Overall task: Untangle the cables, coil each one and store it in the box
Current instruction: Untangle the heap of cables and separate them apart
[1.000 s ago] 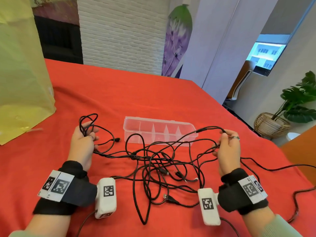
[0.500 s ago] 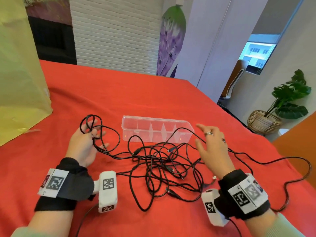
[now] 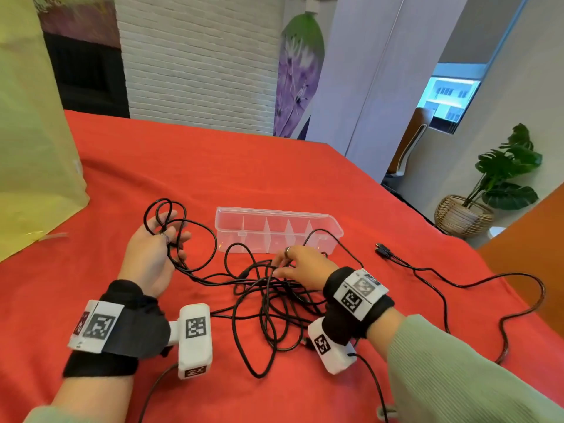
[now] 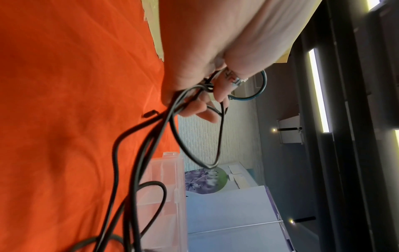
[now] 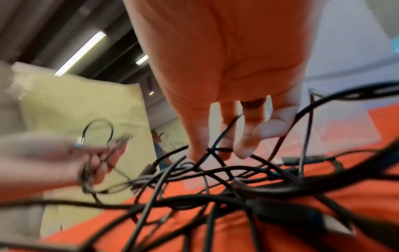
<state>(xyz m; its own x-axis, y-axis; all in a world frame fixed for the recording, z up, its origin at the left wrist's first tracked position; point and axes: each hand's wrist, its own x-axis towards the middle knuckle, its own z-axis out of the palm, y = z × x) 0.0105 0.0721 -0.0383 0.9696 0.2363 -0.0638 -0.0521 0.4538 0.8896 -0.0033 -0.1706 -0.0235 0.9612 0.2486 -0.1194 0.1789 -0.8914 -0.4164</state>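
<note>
A tangle of black cables [image 3: 274, 300] lies on the red tablecloth in front of a clear plastic box [image 3: 274, 211] with dividers. My left hand [image 3: 158, 248] is raised at the left and grips several loops of black cable [image 4: 194, 95], which trail down into the tangle. My right hand [image 3: 302, 264] reaches into the top of the tangle. Its thumb and fingers [image 5: 244, 150] point down either side of a strand [image 5: 218, 136], with a gap still between them. One loose cable [image 3: 457, 285] runs off to the right, its plug [image 3: 383, 250] lying by the box.
A large yellow-green bag [image 3: 30, 148] stands on the table at the far left. The table's right edge runs diagonally, with a potted plant in a basket [image 3: 464, 215] and an orange surface [image 3: 534, 239] beyond it. The camera leads trail under my wrists.
My right hand let go of the strand it held up, opened, and moved left and down onto the tangle. The freed cable now lies to the right. My left hand keeps its loops.
</note>
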